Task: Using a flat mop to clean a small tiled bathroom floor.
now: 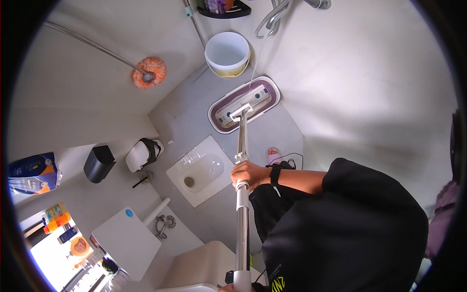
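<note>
My right hand (249, 174), with a black band at the wrist, is closed around the metal pole of a flat mop (242, 224). My left hand (226, 288) barely shows at the lower edge, closed at the white upper end of the pole. The mop's long white head lies inside an oblong white bucket (214, 123) with a purple inner wall, and the pole slants up from it toward me. A thin stream of water appears to fall into the bucket's far side. The inside of the bucket is partly hidden by the mop head.
Left of the pole is a white squat toilet (202, 170) set in the grey floor. A round white bucket (227, 51) stands beyond. An orange mop (149, 73) leans at the left wall, near a small white bin (141, 155). A chrome tap (275, 19) is on the far wall.
</note>
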Demonstrator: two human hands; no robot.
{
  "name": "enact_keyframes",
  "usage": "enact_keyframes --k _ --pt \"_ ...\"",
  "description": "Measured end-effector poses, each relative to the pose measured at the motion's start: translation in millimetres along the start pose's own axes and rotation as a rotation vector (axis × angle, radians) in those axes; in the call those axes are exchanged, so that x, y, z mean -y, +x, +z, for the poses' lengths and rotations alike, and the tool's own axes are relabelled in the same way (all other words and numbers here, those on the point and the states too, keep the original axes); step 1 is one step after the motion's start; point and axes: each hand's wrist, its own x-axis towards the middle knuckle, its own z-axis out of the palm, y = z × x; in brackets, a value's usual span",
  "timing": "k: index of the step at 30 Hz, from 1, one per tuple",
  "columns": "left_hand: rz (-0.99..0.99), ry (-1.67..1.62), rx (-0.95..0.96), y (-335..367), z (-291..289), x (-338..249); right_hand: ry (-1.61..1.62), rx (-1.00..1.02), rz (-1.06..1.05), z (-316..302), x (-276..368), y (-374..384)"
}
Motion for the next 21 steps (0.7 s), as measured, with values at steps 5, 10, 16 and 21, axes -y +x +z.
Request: enact_keyframes --k 5,10,16,21 --pt "0.015 0.032 -0.012 12.2 -6.4 -7.5 -0.119 0.05 -0.035 -2.9 6.2 11.6" --pt "-0.049 -0.211 0.399 36.0 14.5 -34.7 -0.098 0.169 -0.133 -21.1 39.8 7.7" --pt "-0.084 -0.15 0.302 22.4 14.9 -69.3 -0.129 0.237 -0.154 -15.1 64.2 2.3" --pt "-0.037 -0.245 0.432 10.2 23.9 -47.7 -0.119 0.142 -0.161 -21.2 53.8 -9.9"
